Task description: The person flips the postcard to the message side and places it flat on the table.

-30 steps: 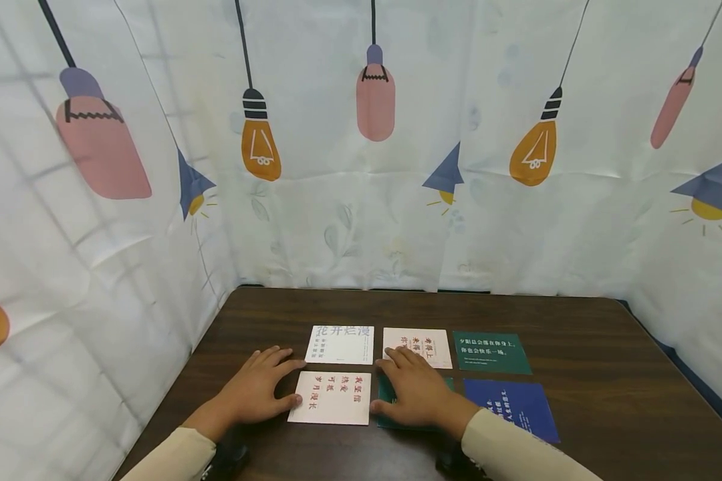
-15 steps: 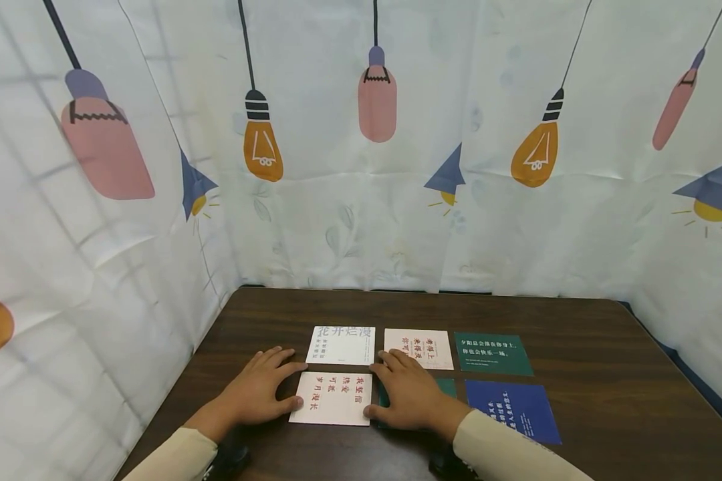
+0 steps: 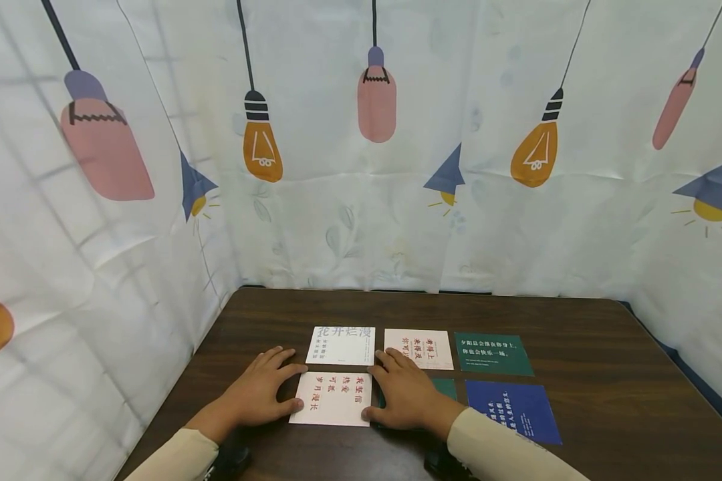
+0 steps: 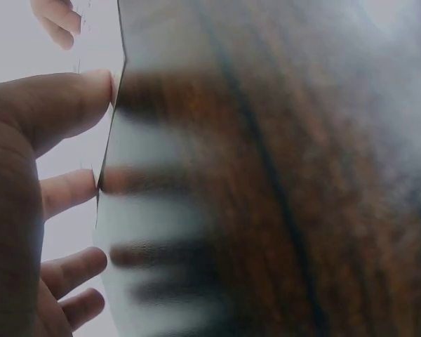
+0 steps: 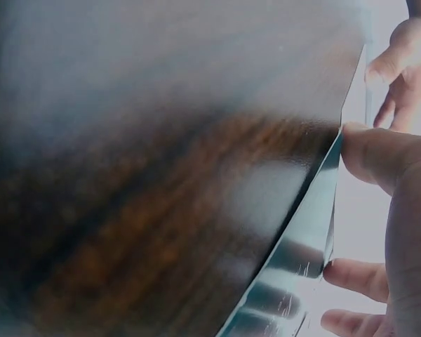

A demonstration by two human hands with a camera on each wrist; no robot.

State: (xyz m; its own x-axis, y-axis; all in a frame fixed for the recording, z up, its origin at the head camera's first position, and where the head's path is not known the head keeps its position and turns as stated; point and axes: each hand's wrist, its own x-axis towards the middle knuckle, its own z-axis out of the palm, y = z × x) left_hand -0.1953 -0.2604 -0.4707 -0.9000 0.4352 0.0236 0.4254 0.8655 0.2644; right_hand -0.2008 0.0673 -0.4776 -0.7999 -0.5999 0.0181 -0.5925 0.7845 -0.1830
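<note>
An off-white card with red Chinese characters (image 3: 333, 399) was laid flat on a dark wood-grain table (image 3: 626, 381), between the two hands of a person. Its left side was touched by the left hand (image 3: 259, 389), whose fingers were relaxed and spread rather than clenched; the thumb was set against the lower part of that edge, and the index fingertip was placed by the upper left corner. Its right side was met in a similar way by the right hand (image 3: 406, 395), also unclenched, with the thumb rested at the lower right corner and the index finger near the upper right one. A dark green card (image 3: 445, 387) was mostly hidden beneath the right hand. Just behind the off-white card, a white card with grey-blue lettering (image 3: 340, 345) was placed; in the same row to its right were set a pale pink card (image 3: 422, 344), overlapped at its left part by right-hand fingers, and a green card with white text (image 3: 495, 353). In front of the latter was seen a blue card (image 3: 520, 407), its lower left part covered by the right cream sleeve (image 3: 508, 446). The far side was enclosed by a white curtain (image 3: 367, 227) printed with hanging bulbs and lamps
</note>
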